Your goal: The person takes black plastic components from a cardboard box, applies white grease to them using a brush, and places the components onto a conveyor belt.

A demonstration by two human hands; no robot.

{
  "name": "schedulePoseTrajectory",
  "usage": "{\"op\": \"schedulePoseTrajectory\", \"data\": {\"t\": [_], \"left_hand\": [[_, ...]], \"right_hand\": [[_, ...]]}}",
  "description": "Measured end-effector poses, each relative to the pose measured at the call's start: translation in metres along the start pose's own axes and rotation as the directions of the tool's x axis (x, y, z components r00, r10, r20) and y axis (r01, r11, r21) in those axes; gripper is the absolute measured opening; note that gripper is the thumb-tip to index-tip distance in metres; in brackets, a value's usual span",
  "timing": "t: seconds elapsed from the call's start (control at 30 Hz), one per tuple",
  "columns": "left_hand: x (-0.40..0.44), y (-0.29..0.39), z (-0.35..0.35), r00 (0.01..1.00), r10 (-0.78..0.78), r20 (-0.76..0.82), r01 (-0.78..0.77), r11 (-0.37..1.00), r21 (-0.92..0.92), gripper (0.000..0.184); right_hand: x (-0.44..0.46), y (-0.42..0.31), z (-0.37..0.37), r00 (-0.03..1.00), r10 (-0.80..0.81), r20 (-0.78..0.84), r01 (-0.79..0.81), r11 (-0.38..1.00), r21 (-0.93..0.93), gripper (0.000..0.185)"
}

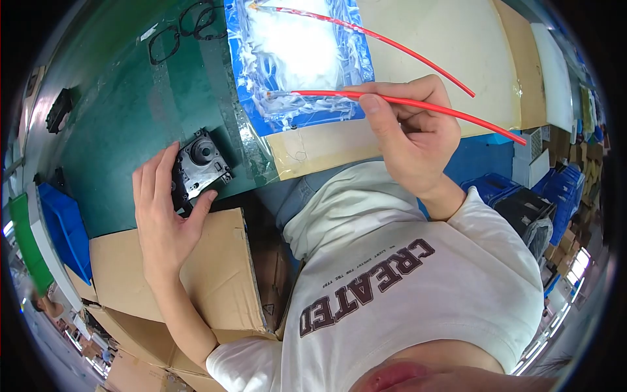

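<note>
My right hand [408, 124] pinches a red stick [450, 112] between thumb and fingers; the stick's far tip rests over white paste [297, 49] on a blue sheet [313, 117]. Another red stick [405, 49] lies across the paste, with its end past the sheet's right edge. On the green table at left, my left hand [171, 196] has its thumb and fingers around a black and silver part [201, 163] with a round opening, holding it by its near left side.
Black ring-shaped pieces [189, 29] lie at the back of the green table [111, 157]. A small black part [59, 110] is at the far left, near a blue bin [65, 228]. An open cardboard box [215, 281] stands below my left hand. Cardboard [450, 39] lies right of the sheet.
</note>
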State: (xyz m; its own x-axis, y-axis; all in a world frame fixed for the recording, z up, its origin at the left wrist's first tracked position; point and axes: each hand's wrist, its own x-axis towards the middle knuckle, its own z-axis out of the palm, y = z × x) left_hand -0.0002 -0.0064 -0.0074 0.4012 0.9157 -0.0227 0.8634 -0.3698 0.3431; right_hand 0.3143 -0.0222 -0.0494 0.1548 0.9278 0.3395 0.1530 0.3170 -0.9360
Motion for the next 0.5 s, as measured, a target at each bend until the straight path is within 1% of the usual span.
{"op": "schedulePoseTrajectory", "data": {"t": [0.17, 0.27, 0.37, 0.47, 0.5], "left_hand": [[0.0004, -0.0002, -0.0013, 1.0, 0.002, -0.001, -0.002, 1.0, -0.01, 0.075], [-0.0004, -0.0002, -0.0023, 1.0, -0.006, 0.011, 0.007, 1.0, -0.007, 0.074], [0.0007, 0.0007, -0.0025, 1.0, -0.018, 0.021, 0.018, 1.0, -0.013, 0.074], [0.0005, -0.0005, -0.0015, 1.0, -0.014, 0.013, 0.014, 1.0, -0.015, 0.071], [0.0005, -0.0007, -0.0014, 1.0, -0.012, 0.012, 0.012, 1.0, -0.014, 0.07]], "right_hand": [[-0.0026, 0.0006, -0.0009, 0.999, 0.008, -0.045, -0.005, 0.998, 0.067, 0.015], [-0.0036, -0.0002, -0.0042, 0.999, 0.012, -0.044, -0.01, 0.998, 0.064, 0.015], [-0.0038, -0.0032, -0.0058, 0.997, 0.001, -0.08, 0.006, 0.996, 0.09, 0.015], [-0.003, -0.0082, -0.0049, 0.991, -0.008, -0.132, 0.03, 0.986, 0.164, 0.014], [-0.0028, -0.0081, -0.0045, 0.992, -0.005, -0.125, 0.026, 0.987, 0.161, 0.014]]}}
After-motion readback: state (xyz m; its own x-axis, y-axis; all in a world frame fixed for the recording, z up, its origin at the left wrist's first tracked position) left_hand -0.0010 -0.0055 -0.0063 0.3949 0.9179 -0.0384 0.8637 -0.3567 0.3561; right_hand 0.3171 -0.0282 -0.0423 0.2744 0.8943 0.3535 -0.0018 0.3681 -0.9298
